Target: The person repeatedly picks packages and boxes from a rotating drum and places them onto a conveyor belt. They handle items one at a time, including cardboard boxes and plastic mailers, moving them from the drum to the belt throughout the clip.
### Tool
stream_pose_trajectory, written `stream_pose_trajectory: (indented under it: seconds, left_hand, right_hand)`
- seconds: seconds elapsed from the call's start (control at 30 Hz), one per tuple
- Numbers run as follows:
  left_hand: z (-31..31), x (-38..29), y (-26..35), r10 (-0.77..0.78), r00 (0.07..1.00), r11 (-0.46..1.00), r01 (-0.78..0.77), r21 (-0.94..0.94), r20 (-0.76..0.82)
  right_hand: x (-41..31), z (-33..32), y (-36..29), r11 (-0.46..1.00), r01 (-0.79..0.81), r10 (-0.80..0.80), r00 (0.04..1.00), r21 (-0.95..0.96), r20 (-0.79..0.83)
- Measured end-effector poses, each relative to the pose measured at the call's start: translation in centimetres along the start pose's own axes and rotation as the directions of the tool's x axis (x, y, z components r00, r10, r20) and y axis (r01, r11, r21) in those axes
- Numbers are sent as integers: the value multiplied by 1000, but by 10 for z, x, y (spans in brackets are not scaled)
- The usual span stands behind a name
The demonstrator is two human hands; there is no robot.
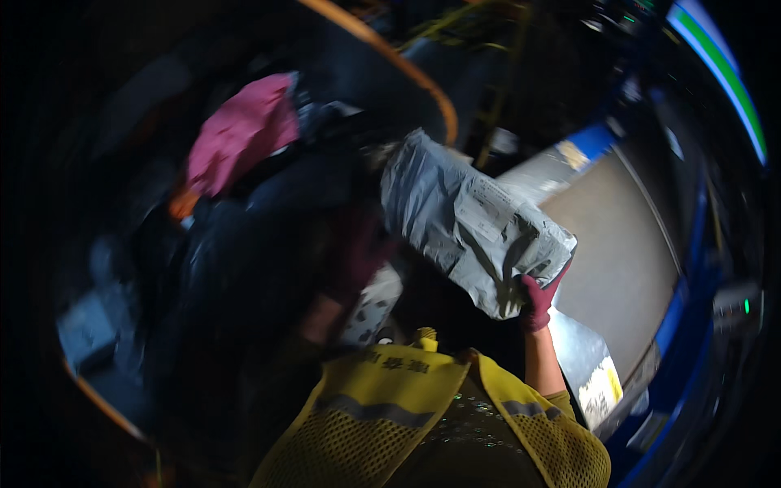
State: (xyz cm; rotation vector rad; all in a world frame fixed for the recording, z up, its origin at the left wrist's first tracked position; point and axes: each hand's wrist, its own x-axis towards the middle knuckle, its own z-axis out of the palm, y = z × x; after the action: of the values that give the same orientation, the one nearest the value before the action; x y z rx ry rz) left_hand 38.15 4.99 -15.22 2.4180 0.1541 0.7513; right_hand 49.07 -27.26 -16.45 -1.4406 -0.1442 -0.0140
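A grey plastic mailing parcel (439, 207) with a printed label is held up in front of me, lying at a slant. Its lower right end is in the grip of my right hand (538, 302), which wears a dark red glove. In deep shadow, my left hand (360, 253) is also gloved in dark red and blurred. It is close to the parcel's left lower edge, but whether it touches the parcel is hidden in the dark. Below the left hand is a white item with dark spots (372, 305).
On my right, a grey conveyor-like surface (616, 226) has blue edging (674, 311). A silvery parcel (586, 360) and another shiny wrapped one (534, 177) lie on it. To the left, an orange rim (390, 49) curves around dark bags and a pink parcel (247, 131).
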Motion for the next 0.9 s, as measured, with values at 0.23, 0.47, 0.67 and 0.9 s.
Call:
stream_pose_trajectory:
  seconds: [0.23,0.47,0.67,0.9]
  left_hand:
    - [37,64,-158,-292,942,824,160,544,165]
    - [53,63,-255,-157,945,749,-76,658,288]
    - [32,35,-251,-224,936,871,67,487,272]
    - [-8,-32,-219,-217,924,540,-155,827,314]
  right_hand:
    - [10,-78,5,746,282,-600,677,-603,-426]
    - [30,-150,28,549,-46,-673,567,-835,-474]
    - [27,-175,48,528,-44,-648,625,-848,-436]
    - [47,-190,55,789,-47,-534,442,-613,-721]
